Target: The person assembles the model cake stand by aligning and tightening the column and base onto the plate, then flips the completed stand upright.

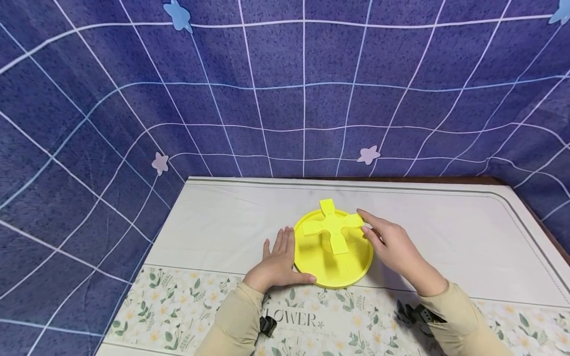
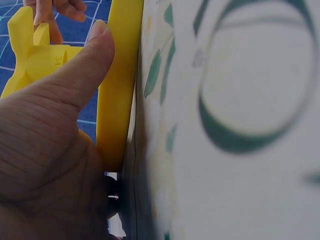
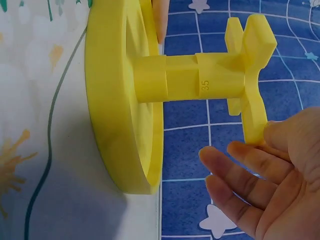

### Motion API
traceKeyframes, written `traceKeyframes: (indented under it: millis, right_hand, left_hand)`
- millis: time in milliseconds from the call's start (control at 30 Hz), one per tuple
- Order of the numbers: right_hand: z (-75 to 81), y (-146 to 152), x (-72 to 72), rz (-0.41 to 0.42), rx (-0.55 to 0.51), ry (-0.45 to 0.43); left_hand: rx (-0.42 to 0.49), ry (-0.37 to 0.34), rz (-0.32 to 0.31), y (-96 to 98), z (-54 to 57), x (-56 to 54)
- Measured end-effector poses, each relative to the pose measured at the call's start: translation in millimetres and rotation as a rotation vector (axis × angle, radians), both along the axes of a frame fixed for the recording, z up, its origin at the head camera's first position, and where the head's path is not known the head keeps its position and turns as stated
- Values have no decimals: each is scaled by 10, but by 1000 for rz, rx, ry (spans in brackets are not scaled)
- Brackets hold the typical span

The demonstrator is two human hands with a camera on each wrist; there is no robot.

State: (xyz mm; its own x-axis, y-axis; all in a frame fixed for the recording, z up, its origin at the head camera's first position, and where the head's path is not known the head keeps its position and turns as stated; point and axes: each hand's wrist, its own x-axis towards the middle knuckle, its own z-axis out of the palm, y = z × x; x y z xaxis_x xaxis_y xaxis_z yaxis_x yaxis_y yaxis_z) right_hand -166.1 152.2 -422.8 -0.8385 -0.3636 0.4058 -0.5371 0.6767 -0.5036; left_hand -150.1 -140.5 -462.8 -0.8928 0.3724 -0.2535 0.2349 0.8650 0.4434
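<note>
A round yellow base [image 1: 311,264] with a raised rim lies flat on the table. From its middle rises a short post [image 3: 180,77], marked 35 in the right wrist view. A four-armed yellow cross piece [image 1: 332,225] tops the post. My left hand [image 1: 279,262] rests at the base's left side, fingers straight along it, with the thumb [image 2: 92,57] on the near rim. At the cross's right arm, my right hand [image 1: 396,247] pinches the tip between thumb and index finger; its other fingers hang loosely bent below, in the right wrist view.
A white cloth [image 1: 231,217] with a floral band [image 1: 178,301] along the near side covers the table. Behind the far edge and to the left hangs a blue gridded curtain [image 1: 276,109] with stars. Dark straps [image 1: 267,326] show at both wrists.
</note>
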Motion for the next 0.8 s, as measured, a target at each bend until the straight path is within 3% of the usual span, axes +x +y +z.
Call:
traceKeyframes:
  millis: [233,533,800]
  right_hand:
    - [-13,10,62,-32,-48,-5]
    - [-37,-20,217,-45,-69,18]
    - [-69,-117,315,-33,-24,102]
  left_hand:
    - [-3,-7,4,15,56,18]
    - [-7,-10,3,10,30,-5]
    - [-15,-10,7,-4,-108,-39]
